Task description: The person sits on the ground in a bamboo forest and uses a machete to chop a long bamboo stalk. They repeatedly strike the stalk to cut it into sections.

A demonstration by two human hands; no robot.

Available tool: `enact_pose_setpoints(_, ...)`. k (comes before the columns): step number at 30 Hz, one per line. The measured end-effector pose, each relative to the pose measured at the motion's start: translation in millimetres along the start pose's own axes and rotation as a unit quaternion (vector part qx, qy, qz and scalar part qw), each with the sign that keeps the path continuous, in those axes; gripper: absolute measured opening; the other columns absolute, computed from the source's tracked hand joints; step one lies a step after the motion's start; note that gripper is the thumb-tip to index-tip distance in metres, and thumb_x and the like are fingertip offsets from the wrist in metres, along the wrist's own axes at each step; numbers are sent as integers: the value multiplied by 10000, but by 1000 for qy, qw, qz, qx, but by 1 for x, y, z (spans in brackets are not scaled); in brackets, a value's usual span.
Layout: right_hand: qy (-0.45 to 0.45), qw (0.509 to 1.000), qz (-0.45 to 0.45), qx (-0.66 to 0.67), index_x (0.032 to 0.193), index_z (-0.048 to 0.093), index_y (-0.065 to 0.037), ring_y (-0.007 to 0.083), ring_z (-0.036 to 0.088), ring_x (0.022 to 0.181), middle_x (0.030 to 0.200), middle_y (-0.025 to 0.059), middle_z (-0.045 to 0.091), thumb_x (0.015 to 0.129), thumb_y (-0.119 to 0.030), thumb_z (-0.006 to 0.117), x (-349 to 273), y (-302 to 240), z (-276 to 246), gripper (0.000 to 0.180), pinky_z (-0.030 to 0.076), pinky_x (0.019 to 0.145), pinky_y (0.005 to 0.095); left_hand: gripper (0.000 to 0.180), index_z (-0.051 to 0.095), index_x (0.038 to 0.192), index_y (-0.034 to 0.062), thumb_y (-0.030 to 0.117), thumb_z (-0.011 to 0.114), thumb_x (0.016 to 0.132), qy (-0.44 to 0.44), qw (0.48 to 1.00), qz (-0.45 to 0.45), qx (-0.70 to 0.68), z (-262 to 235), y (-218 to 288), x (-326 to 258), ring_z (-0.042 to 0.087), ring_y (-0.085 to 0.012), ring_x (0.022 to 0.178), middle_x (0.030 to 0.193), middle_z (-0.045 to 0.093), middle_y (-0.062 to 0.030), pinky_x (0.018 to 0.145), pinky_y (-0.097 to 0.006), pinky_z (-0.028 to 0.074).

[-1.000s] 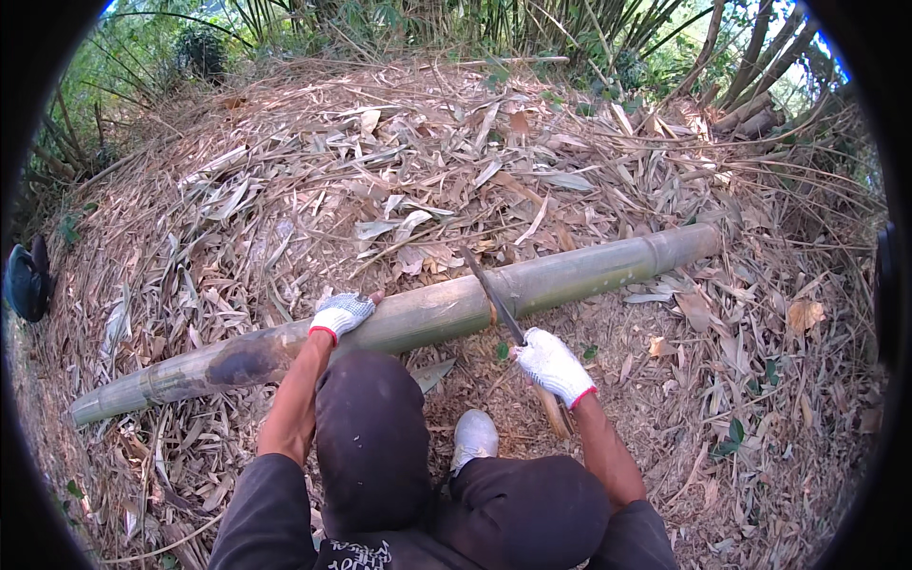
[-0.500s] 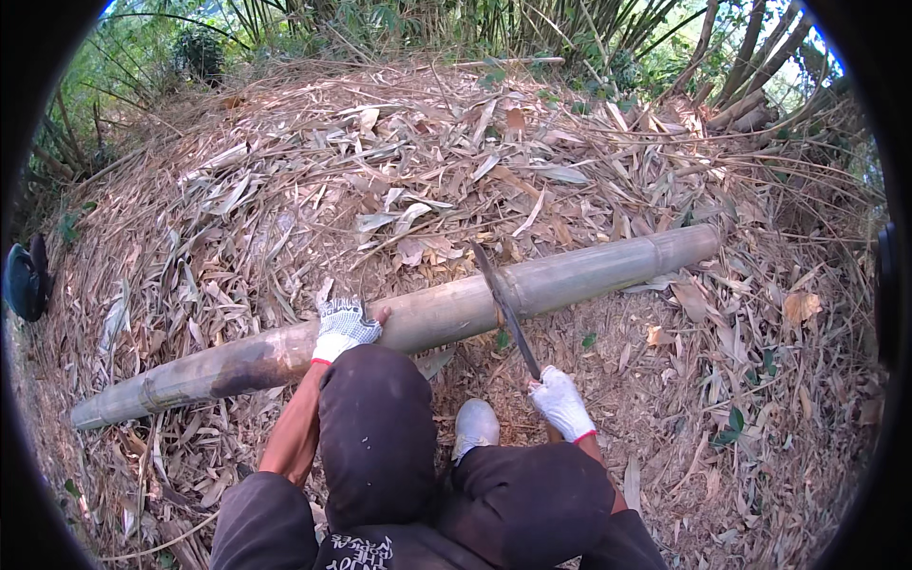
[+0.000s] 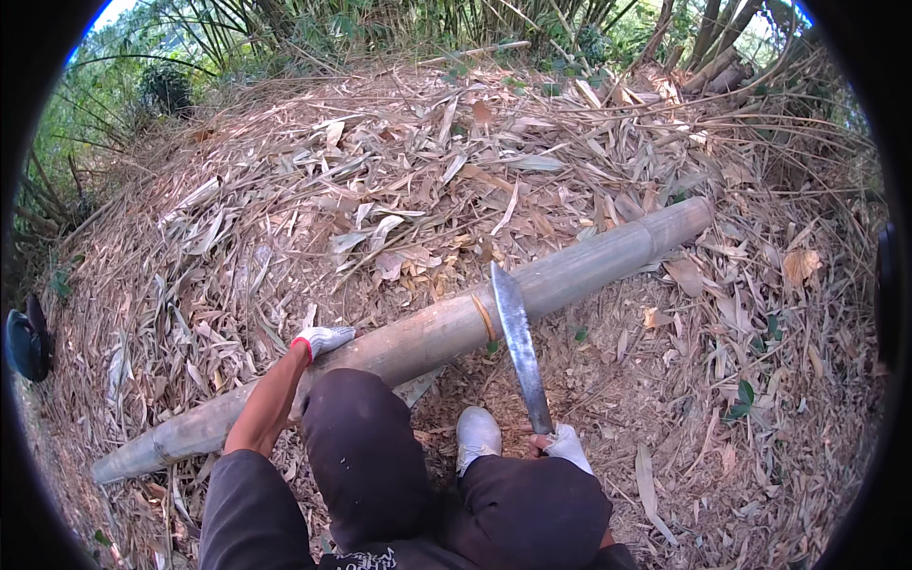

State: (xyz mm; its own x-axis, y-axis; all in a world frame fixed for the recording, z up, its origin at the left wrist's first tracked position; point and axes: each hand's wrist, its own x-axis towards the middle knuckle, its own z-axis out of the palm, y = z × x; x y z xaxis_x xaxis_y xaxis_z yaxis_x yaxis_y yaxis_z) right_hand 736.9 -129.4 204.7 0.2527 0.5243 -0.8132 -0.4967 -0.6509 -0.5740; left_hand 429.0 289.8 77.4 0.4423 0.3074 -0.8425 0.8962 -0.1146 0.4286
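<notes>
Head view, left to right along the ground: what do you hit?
Dark object at the left rim → left hand on the bamboo pole → white shoe → blade held by the right hand → pole's far cut end.

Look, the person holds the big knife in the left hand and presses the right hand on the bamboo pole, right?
Not quite: the hands are swapped. In the head view the right hand grips the long machete, whose blade is raised over the bamboo pole, and the gloved left hand presses on the pole. The pole lies on the ground among dry bamboo leaves.
</notes>
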Motion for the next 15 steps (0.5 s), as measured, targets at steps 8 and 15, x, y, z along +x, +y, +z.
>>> enact_pose_setpoints(8, -1, 992, 129, -18, 1101, 640, 36, 136, 551, 534, 699, 40, 605, 813, -80, 662, -75, -9, -35, 311, 461, 507, 271, 687, 613, 1255, 61, 634, 447, 914, 40, 997, -47, 50, 27, 74, -126, 554, -316, 1211, 1263, 613, -189, 1013, -386, 402)
enact_pose_setpoints(15, 82, 992, 69, 63, 995, 674, -23, 91, 573, 631, 744, 3, 636, 804, -127, 714, -83, 46, -62, 222, 459, 583, 240, 594, 671, 1113, 51, 596, 540, 916, -96, 906, -226, -344, 54, 68, -65, 647, -163, 876, 1038, 697, -101, 793, -349, 501)
